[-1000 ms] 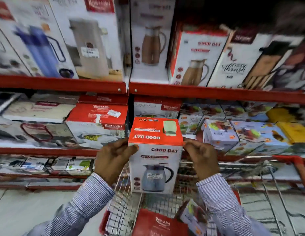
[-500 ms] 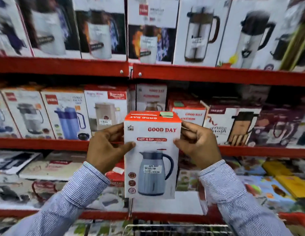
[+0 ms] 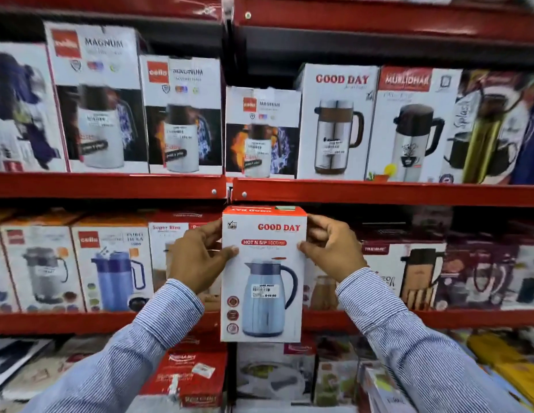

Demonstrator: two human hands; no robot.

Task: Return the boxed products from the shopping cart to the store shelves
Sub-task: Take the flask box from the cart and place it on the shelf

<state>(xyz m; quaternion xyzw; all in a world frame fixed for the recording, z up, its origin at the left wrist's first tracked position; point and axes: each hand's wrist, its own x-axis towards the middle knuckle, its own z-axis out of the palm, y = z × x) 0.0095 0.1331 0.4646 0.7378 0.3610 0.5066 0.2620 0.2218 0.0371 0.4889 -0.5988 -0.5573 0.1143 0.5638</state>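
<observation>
1. Good Day flask box (image 3: 264,274), upright, held in front of the red shelf edge (image 3: 379,193), its top just below that edge.
2. Left hand (image 3: 200,257) & right hand (image 3: 331,251) each closed on the box's upper sides, thumbs on front.
3. Prob. stiff card, moderate wt, fragile inside; grip both sides.

The Good Day box (image 3: 264,275) you hold is smooth printed cardboard with a slight sheen. Your sleeves (image 3: 158,332) are finely striped woven cloth. The shelf rails (image 3: 379,192) are glossy red-painted metal.
</observation>
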